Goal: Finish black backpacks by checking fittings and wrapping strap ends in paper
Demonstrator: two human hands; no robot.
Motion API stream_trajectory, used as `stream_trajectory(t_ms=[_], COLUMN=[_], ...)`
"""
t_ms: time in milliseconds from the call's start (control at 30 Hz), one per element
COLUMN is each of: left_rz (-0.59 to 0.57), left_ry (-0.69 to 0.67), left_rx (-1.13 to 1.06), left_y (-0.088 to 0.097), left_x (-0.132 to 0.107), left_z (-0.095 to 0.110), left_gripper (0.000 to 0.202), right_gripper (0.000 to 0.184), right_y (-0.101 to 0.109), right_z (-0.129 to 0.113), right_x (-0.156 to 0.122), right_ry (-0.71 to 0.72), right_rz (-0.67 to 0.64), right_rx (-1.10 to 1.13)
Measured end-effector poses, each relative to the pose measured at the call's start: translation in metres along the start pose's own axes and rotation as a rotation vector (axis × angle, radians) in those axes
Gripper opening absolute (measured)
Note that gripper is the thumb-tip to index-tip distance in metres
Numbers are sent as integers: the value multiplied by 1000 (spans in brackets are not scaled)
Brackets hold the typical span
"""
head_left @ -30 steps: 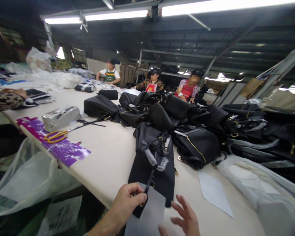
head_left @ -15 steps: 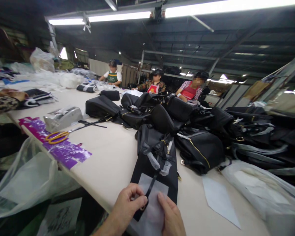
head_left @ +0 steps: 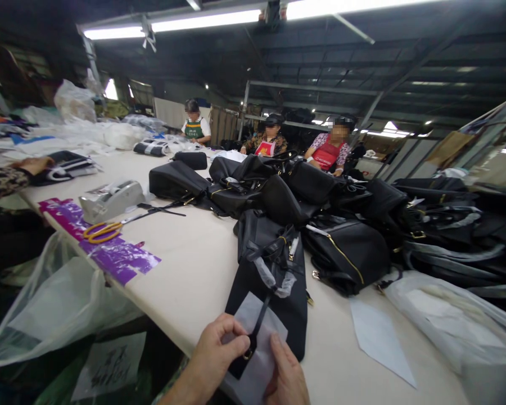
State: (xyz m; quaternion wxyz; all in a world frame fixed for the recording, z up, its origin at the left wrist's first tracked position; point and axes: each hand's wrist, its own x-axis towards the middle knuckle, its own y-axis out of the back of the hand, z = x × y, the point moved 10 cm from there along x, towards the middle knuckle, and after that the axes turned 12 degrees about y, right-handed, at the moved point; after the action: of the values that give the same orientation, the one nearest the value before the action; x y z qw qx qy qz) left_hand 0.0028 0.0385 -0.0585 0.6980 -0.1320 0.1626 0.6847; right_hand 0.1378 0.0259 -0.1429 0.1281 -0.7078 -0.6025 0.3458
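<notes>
A black bag (head_left: pixel 274 236) lies on the table in front of me, its handle wrapped in clear film. From it a thin black strap (head_left: pixel 261 316) with a gold buckle runs toward me across a whitish translucent sheet (head_left: pixel 263 360). My left hand (head_left: pixel 221 351) is closed, thumb and forefinger pinching the strap beside the buckle. On the other side, my right hand (head_left: pixel 287 368) grips the sheet's right edge, thumb on top and the other fingers partly hidden underneath.
Many black bags (head_left: pixel 278 197) are heaped behind and to the right. Yellow-handled scissors (head_left: pixel 103 230) and a tape dispenser (head_left: pixel 112 199) sit at the left. A pale sheet (head_left: pixel 382 337) and plastic bag (head_left: pixel 442 320) lie right. A co-worker's hand (head_left: pixel 36 165) shows far left; others sit opposite.
The sheet has turned slightly under the strap, and its top edge now slants. My right hand has shifted a little left with it. My left hand keeps its pinch.
</notes>
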Motion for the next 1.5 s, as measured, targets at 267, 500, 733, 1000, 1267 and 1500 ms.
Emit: stream_trajectory(t_ms=[267, 500, 733, 1000, 1267, 1500], left_rz=[-11, 3, -15, -84, -104, -293], left_ry=[24, 31, 35, 43, -84, -27], left_rx=[8, 53, -107, -210, -141, -291], left_y=[0, 1, 3, -4, -10, -25], left_x=[1, 3, 5, 8, -2, 4], left_z=[-4, -2, -5, -8, 7, 6], left_gripper=[13, 13, 31, 48, 24, 45], right_gripper=[50, 55, 63, 56, 57, 55], right_y=[-5, -12, -12, -12, -19, -27], right_z=[-2, -16, -11, -17, -27, -45], right_x=[-5, -5, -6, -2, -5, 16], right_ry=[-30, 1, -33, 19, 53, 119], right_rz=[11, 63, 117, 20, -11, -94], right_rx=[39, 33, 38, -24, -172, -261])
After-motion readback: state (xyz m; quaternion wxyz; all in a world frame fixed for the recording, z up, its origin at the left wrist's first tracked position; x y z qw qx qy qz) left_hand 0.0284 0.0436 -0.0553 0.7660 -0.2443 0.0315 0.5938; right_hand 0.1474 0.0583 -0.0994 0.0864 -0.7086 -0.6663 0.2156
